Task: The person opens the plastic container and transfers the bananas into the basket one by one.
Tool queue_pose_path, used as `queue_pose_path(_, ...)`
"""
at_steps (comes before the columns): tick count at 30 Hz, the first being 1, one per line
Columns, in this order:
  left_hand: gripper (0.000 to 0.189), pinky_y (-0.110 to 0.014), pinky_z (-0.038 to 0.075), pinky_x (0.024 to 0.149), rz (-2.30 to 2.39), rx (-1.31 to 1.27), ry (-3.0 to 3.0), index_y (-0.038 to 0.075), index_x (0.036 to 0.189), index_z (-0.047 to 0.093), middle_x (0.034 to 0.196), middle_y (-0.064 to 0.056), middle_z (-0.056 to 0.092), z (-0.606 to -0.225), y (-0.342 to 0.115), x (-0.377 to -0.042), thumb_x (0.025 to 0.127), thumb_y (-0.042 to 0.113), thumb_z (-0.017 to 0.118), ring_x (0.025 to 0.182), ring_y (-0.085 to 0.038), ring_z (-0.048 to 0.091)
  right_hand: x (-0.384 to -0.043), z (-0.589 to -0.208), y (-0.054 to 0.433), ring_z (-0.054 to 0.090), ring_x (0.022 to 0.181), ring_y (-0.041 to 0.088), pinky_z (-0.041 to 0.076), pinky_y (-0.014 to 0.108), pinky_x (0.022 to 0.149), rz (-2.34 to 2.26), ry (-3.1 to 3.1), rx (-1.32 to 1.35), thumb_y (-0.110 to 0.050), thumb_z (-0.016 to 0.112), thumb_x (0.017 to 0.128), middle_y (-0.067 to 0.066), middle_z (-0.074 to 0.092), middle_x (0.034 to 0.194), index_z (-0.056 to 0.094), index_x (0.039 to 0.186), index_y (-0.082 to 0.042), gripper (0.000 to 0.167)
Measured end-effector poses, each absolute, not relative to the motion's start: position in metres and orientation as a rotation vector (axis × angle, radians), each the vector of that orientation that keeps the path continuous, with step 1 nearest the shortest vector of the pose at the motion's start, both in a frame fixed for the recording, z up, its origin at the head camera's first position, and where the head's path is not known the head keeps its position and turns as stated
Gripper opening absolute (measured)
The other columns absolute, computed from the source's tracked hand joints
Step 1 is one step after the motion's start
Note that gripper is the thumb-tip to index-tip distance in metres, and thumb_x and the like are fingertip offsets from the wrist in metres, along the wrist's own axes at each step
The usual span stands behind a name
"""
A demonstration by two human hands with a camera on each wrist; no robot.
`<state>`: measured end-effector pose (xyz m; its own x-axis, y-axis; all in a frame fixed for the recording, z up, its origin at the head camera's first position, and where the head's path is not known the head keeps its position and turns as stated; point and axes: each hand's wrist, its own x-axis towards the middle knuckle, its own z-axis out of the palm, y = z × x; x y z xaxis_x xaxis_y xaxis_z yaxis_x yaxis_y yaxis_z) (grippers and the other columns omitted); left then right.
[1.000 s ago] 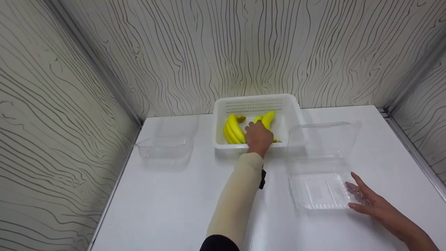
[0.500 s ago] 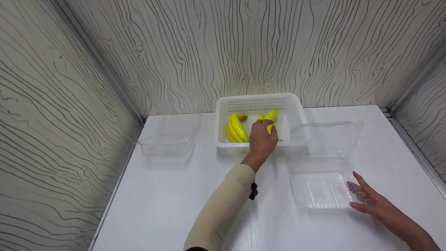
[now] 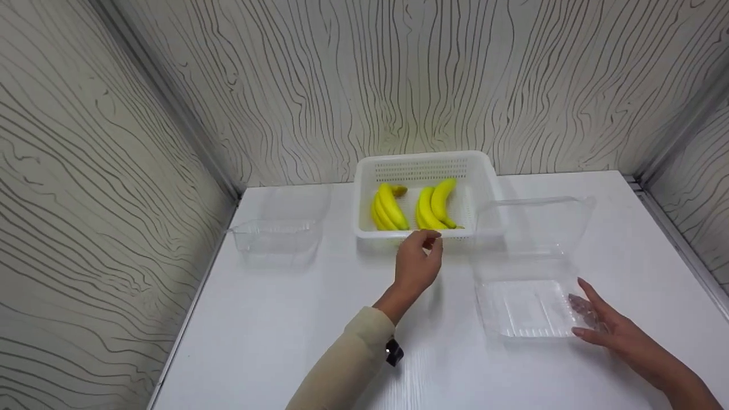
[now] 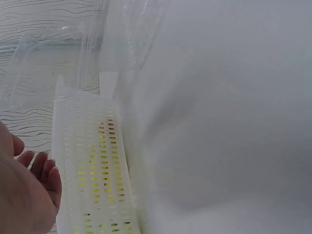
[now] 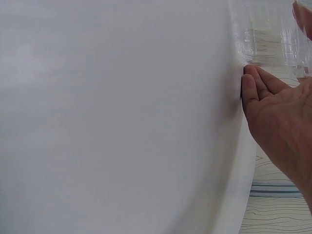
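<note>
My left hand (image 3: 418, 259) is just in front of the white basket's front rim, its fingers loosely curled and holding nothing. Inside the white basket (image 3: 359, 199) lie two bunches of bananas: one bunch (image 3: 388, 209) at the left, the other (image 3: 437, 205) right of the middle. In the left wrist view, the left hand (image 4: 29, 190) is beside the basket's perforated wall. My right hand (image 3: 618, 336) holds the right end of an open clear plastic clamshell container (image 3: 529, 310), thumb near its front corner and index finger near the back one. Through the plastic, other fingers show against that end.
A second clear plastic container (image 3: 276, 236) stands with its lid up at the left back of the white table (image 3: 273, 341). The first container's raised lid (image 3: 532, 225) overlaps the basket's right end in the head view. Wood-patterned walls (image 3: 421, 80) enclose the table's back and sides.
My left hand has let go of the right banana bunch and drawn back out of the basket toward the front. The right hand stays at the container.
</note>
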<state>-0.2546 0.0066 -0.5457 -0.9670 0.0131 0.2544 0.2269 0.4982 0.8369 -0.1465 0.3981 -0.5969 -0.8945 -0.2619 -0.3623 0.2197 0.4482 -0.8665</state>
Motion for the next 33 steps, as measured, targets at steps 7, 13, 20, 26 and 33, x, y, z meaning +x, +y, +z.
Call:
queue_pose_path(7, 0.016, -0.021, 0.054, 0.079, -1.448, -0.226, -2.562, 0.011, 0.112, 0.078, 0.097, 0.0, 0.076, -0.567, -0.003, -0.243, 0.103, 0.018, 0.067, 0.087, -0.007, 0.066, -0.148, -0.596, 0.398, -0.012, 0.158, 0.064, 0.003, 0.092, 0.113, -1.453, 2.248, -0.044, -0.021, 0.063, 0.107, 0.037, 0.002, 0.175, -0.014, 0.169, -0.042, 0.101)
queue_pose_path(13, 0.017, -0.02, 0.052, 0.079, -1.506, -0.253, -2.637, 0.014, 0.116, 0.078, 0.098, 0.003, 0.076, -0.575, -0.001, -0.233, 0.104, 0.021, 0.067, 0.086, -0.003, 0.062, -0.15, -0.594, 0.398, -0.008, 0.157, 0.067, 0.006, 0.092, 0.112, -1.399, 2.289, -0.055, -0.024, 0.062, 0.107, 0.037, 0.006, 0.175, -0.014, 0.169, -0.043, 0.1)
queue_pose_path(20, 0.046, -0.029, 0.055, 0.105, -1.46, -0.418, -2.915, 0.024, 0.148, 0.06, 0.14, 0.0, 0.069, -0.575, 0.018, -0.211, 0.104, 0.038, 0.068, 0.125, -0.014, 0.067, -0.149, -0.596, 0.399, -0.006, 0.156, 0.069, 0.008, 0.093, 0.11, -1.368, 2.312, -0.044, -0.027, 0.061, 0.108, 0.038, 0.005, 0.174, -0.016, 0.169, -0.041, 0.099)
queue_pose_path(26, 0.056, -0.03, 0.043, 0.125, -1.149, -0.678, -3.073, 0.034, 0.16, 0.045, 0.164, 0.014, 0.051, -0.579, 0.039, -0.194, 0.108, 0.04, 0.062, 0.151, -0.006, 0.049, -0.147, -0.596, 0.399, -0.01, 0.157, 0.065, 0.004, 0.092, 0.112, -1.424, 2.291, -0.037, -0.026, 0.062, 0.107, 0.037, 0.002, 0.175, -0.014, 0.169, -0.044, 0.1)
queue_pose_path(33, 0.05, -0.029, 0.045, 0.123, -1.184, -0.59, -3.069, 0.032, 0.158, 0.049, 0.161, 0.013, 0.055, -0.585, 0.057, -0.193, 0.109, 0.037, 0.06, 0.149, -0.007, 0.053, -0.144, -0.597, 0.405, 0.007, 0.157, 0.066, 0.019, 0.091, 0.111, -1.337, 2.363, -0.044, -0.03, 0.058, 0.11, 0.038, 0.01, 0.174, -0.02, 0.168, -0.039, 0.098)
